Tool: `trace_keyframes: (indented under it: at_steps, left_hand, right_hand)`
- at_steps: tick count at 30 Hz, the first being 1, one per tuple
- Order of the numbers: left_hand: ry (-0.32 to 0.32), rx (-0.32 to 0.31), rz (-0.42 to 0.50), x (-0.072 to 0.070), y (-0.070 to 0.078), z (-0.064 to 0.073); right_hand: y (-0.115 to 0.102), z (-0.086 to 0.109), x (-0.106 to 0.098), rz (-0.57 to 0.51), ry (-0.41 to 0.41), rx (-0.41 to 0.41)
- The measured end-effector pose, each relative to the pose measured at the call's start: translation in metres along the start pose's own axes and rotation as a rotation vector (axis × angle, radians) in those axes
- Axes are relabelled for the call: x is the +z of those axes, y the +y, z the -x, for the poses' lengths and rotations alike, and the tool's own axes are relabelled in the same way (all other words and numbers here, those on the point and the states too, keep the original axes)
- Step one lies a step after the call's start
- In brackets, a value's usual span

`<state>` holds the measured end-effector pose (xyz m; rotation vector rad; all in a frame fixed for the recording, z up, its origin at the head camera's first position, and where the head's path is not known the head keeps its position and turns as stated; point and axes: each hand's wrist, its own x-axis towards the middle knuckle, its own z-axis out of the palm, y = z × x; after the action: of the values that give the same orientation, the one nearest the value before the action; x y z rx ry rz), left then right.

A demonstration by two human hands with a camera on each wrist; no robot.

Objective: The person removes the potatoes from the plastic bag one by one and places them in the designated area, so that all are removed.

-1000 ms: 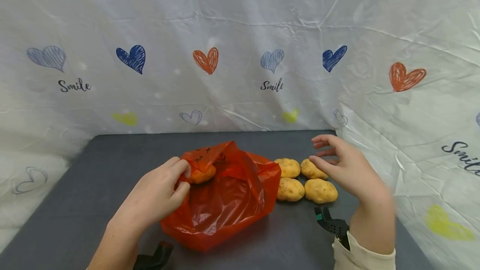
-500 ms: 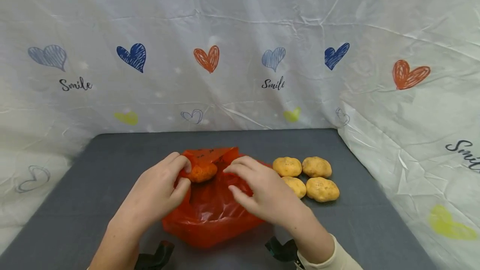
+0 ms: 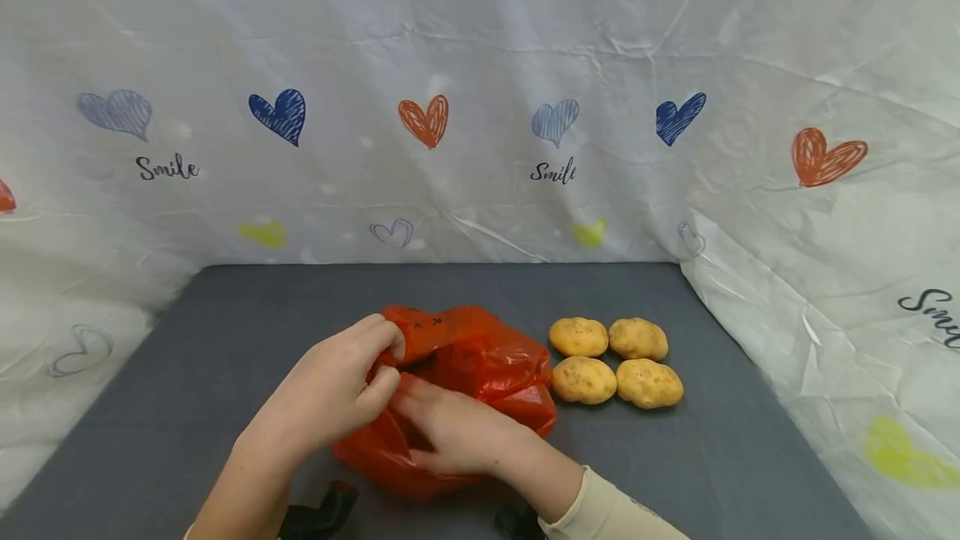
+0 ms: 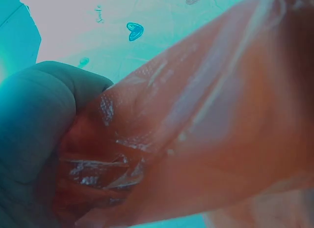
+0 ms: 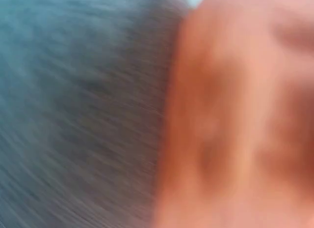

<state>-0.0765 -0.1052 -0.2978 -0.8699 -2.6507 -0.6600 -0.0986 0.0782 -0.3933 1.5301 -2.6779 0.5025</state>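
A red plastic bag (image 3: pixel 495 365) with dark print lies crumpled on the table, its mouth facing me. My left hand (image 3: pixel 330 390) pinches the bag's rim on its left side. In the left wrist view the bag's film (image 4: pixel 162 139) stretches away from the curled fingers (image 4: pixel 44 115). My right hand (image 3: pixel 457 432) reaches into the bag's mouth. Its fingertips are hidden there, so whatever they touch is out of sight. The right wrist view is blurred. Several yellow potatoes (image 3: pixel 583 380) lie in two rows just right of the bag.
The dark grey table (image 3: pixel 255 315) is backed by a white sheet (image 3: pixel 480 48) printed with hearts and "Smile". Part of that sheet hangs along the table's right side. Dark wrist mounts show below both hands.
My right hand has come left from the potatoes and gone into the bag. The orange-looking lump in the bag's mouth is now out of sight. The left hand keeps its grip on the rim.
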Motion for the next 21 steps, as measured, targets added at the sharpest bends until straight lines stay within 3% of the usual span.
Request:
trace_keyframes:
  at_steps: [2,5,10,16,21]
  left_hand:
    - [-0.017,-0.002,0.006,0.002,0.001,0.0]
    - [-0.029,-0.006,0.001,0.004,0.002,-0.001]
    - [-0.023,-0.018,-0.011,0.006,0.003,-0.002]
    - [-0.018,-0.012,-0.02,0.006,0.003,-0.003]
    - [-0.019,-0.02,-0.032,0.005,0.002,-0.002]
  right_hand:
    - [-0.001,0.0,0.009,-0.048,-0.089,-0.012]
    - [-0.002,0.0,0.017,-0.029,-0.159,0.009]
    - [0.001,0.002,0.022,0.048,-0.186,0.064]
    - [0.006,-0.005,0.025,0.117,-0.284,0.056]
    - [0.007,-0.011,0.03,0.274,-0.252,0.047]
